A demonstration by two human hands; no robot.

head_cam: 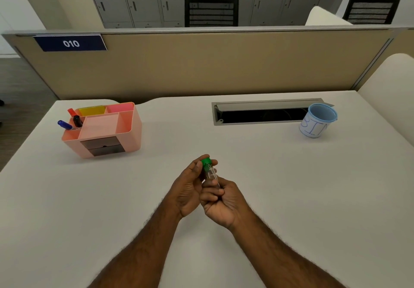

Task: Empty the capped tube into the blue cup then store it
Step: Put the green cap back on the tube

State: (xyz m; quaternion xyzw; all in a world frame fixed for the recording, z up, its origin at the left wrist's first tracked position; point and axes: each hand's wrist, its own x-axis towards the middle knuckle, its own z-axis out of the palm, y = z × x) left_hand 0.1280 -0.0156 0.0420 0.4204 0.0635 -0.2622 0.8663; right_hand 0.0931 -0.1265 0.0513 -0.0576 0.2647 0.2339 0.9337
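A clear tube (210,174) with a green cap (206,161) is held upright above the middle of the white desk (291,187). My right hand (220,202) grips the tube's lower part. The fingers of my left hand (190,187) pinch the green cap. Thin metal pieces, perhaps paper clips, show through the tube's wall. The blue cup (317,120), wrapped in white paper with blue writing, stands upright at the far right of the desk, well away from both hands.
A pink desk organiser (105,128) with small drawers and three markers (71,121) sits at the far left. A cable slot with an open lid (262,113) lies in the desk beside the cup. A beige partition runs along the back edge.
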